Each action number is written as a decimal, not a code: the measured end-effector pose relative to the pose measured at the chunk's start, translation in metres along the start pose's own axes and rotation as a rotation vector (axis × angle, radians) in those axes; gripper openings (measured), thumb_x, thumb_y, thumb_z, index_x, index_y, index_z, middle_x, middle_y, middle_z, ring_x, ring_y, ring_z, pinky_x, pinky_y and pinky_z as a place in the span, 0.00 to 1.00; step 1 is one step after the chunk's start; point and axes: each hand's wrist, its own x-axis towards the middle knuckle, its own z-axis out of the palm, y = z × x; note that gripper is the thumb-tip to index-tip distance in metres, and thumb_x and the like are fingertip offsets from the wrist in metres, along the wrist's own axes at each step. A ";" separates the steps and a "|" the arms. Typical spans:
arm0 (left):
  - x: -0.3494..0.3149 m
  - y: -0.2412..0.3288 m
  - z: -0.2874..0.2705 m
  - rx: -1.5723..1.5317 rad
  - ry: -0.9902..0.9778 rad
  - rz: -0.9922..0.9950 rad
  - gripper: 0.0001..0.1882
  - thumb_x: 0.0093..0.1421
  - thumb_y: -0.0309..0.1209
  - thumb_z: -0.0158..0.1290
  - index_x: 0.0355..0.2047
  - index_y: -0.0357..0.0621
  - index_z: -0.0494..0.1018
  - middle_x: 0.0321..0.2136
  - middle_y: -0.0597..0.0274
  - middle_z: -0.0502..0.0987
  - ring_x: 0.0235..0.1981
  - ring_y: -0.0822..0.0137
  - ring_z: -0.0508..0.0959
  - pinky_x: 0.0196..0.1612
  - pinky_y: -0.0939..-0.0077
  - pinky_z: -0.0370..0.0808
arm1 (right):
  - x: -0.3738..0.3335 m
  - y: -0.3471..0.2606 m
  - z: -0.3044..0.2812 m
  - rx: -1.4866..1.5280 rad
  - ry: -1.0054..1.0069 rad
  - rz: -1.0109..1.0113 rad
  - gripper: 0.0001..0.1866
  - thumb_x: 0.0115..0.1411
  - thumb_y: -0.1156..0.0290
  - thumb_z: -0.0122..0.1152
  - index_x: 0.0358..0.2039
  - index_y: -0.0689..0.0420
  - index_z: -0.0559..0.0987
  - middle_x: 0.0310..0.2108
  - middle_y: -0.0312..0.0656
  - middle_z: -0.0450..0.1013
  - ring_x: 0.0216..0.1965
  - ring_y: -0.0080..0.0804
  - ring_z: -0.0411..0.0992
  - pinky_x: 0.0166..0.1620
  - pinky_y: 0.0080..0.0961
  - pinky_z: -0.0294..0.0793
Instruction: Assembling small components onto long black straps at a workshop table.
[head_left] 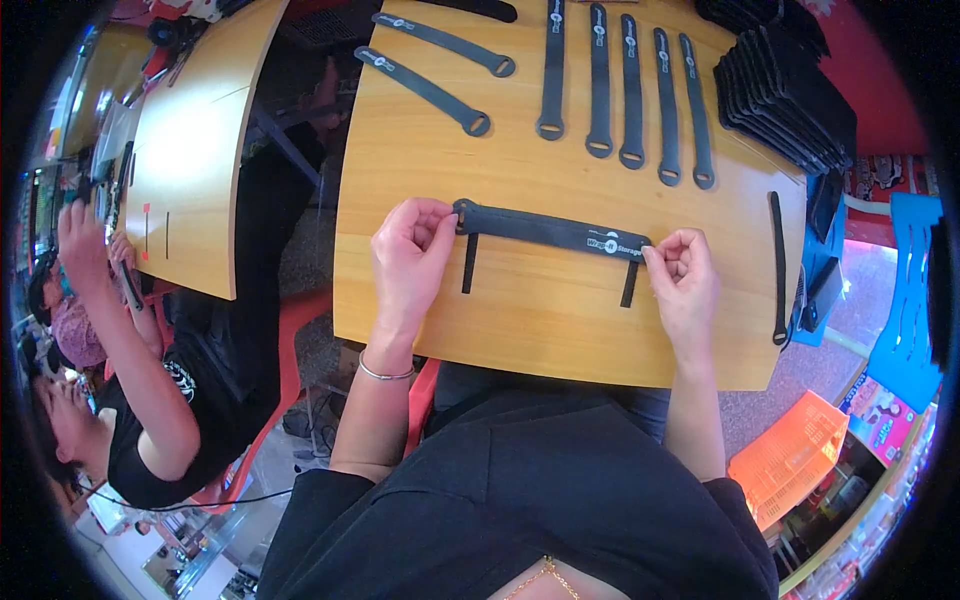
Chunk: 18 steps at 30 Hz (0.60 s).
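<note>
A black hook-and-loop strap [545,228] with white print near one end stretches between my two hands, just over the table's near half. My left hand [415,250] pinches its slotted left end between thumb and fingers. At the printed right end, the fingertips of my right hand [683,285] are closed on the strap. Two short black marks or strips, a left one [469,264] and a right one [629,285], show on the wood just below the strap. Whether the strap touches the tabletop is hard to tell.
More straps lie on the wooden table [420,320]: two slanted ones [425,92] at far left and several in a row [600,85] at the back. A stack of black straps [785,100] stands back right. One thin black strip [778,270] lies by the right edge. A co-worker [150,400] sits at left.
</note>
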 end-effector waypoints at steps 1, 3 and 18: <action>0.000 0.004 0.000 -0.012 0.000 -0.016 0.04 0.51 0.19 0.55 0.29 0.36 0.74 0.19 0.67 0.72 0.15 0.82 0.64 0.19 0.87 0.62 | 0.000 0.000 0.000 -0.001 -0.002 0.002 0.11 0.53 0.81 0.61 0.32 0.59 0.67 0.23 0.32 0.68 0.22 0.12 0.66 0.23 0.10 0.64; -0.001 0.007 -0.002 -0.024 0.002 -0.032 0.06 0.51 0.19 0.55 0.31 0.36 0.74 0.19 0.67 0.71 0.15 0.82 0.63 0.19 0.87 0.62 | -0.001 0.001 0.000 0.030 -0.009 -0.012 0.11 0.53 0.81 0.61 0.32 0.59 0.67 0.23 0.31 0.68 0.22 0.12 0.66 0.23 0.10 0.64; -0.027 0.071 0.045 0.273 -0.273 0.669 0.24 0.41 0.33 0.62 0.41 0.43 0.73 0.32 0.57 0.71 0.36 0.58 0.72 0.38 0.66 0.70 | -0.017 -0.018 0.007 0.162 -0.089 -0.155 0.10 0.53 0.81 0.60 0.35 0.57 0.70 0.25 0.29 0.68 0.24 0.11 0.65 0.25 0.10 0.65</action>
